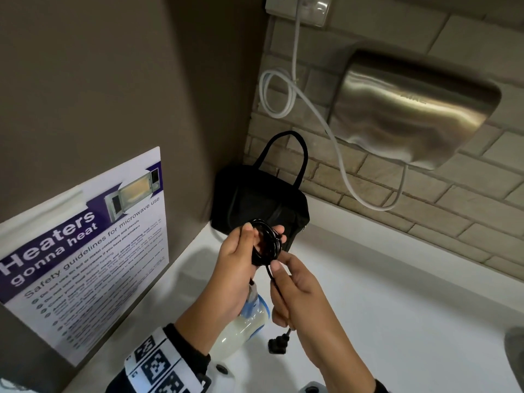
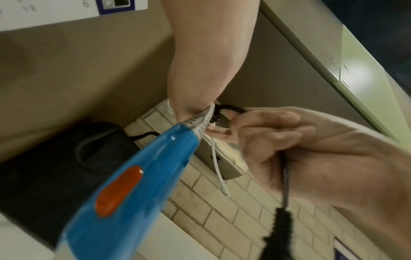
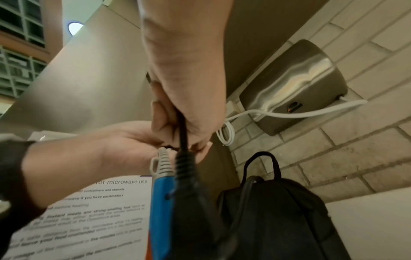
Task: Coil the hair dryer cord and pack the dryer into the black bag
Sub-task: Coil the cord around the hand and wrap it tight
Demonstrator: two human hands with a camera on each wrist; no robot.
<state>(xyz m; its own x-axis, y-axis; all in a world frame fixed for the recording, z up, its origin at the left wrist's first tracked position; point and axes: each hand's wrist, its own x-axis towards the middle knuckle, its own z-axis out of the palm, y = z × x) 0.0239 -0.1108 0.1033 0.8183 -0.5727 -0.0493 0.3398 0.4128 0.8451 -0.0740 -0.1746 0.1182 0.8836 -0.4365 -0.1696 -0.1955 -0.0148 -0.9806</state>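
My left hand (image 1: 236, 268) grips the coiled black cord (image 1: 265, 242); my right hand (image 1: 295, 293) closes around its loose tail, plug (image 1: 278, 343) dangling below. The blue-and-white hair dryer (image 1: 243, 321) hangs beneath my left hand, the black bag (image 1: 255, 199) standing just behind on the white counter (image 1: 397, 307).

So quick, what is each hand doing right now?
Left hand: grips the coiled cord.
Right hand: pinches the cord's loose tail, plug dangling below.

Open white counter (image 1: 382, 293) right of black bag (image 1: 255, 199); blocked left by wall, above by hand dryer (image 1: 411, 109) and dangling white cable (image 1: 340, 165).
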